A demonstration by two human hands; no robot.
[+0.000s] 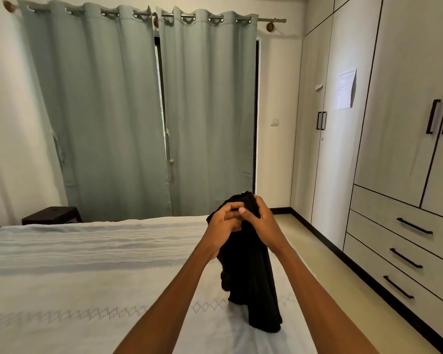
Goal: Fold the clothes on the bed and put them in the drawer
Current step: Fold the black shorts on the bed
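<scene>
Both hands grip the bunched top of a black garment [251,272] above the bed [87,264]: left hand [224,226] and right hand [262,223] with fingers curled into the cloth. The garment's lower end hangs down to the bed's right part, with the wardrobe drawers [404,249] well apart to the bed's right.

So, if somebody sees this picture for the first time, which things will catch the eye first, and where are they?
First the black garment, held up in the middle by both hands, the left hand and the right hand gripping its top, its lower end reaching the white bed. Behind the bed hang wide grey-green curtains, closed. On the right stands a pale wardrobe with three shut drawers with dark handles.
</scene>
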